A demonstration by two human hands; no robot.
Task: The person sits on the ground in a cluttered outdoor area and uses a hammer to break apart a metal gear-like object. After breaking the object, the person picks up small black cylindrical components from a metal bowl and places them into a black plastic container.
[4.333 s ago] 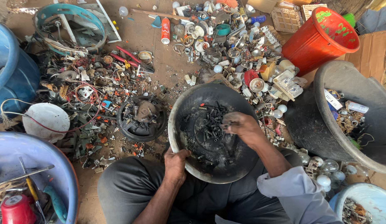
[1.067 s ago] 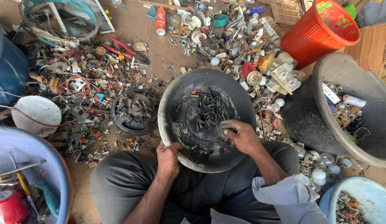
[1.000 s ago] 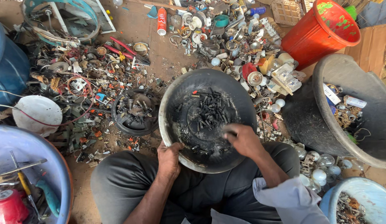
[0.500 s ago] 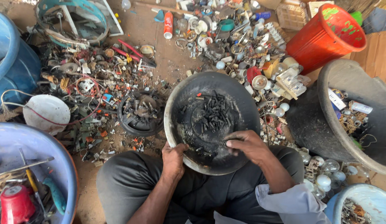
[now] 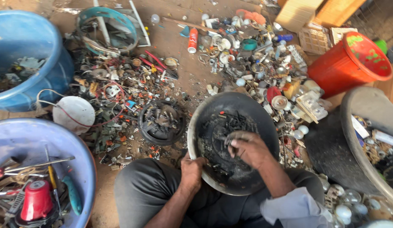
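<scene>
Left hand (image 5: 191,172) clamps the round dark metal pan (image 5: 264,114) at its seven o'clock rim; right hand (image 5: 251,150), fingers curled, rakes black scrap bits (image 5: 224,126); best kept level, I judge.

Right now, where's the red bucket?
In the head view, the red bucket lies tipped at upper right, beyond the grey tub and right of the scrap pile.

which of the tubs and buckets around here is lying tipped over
The red bucket at upper right: it lies tilted on its side, mouth facing right, while the blue tubs stand upright.
</scene>
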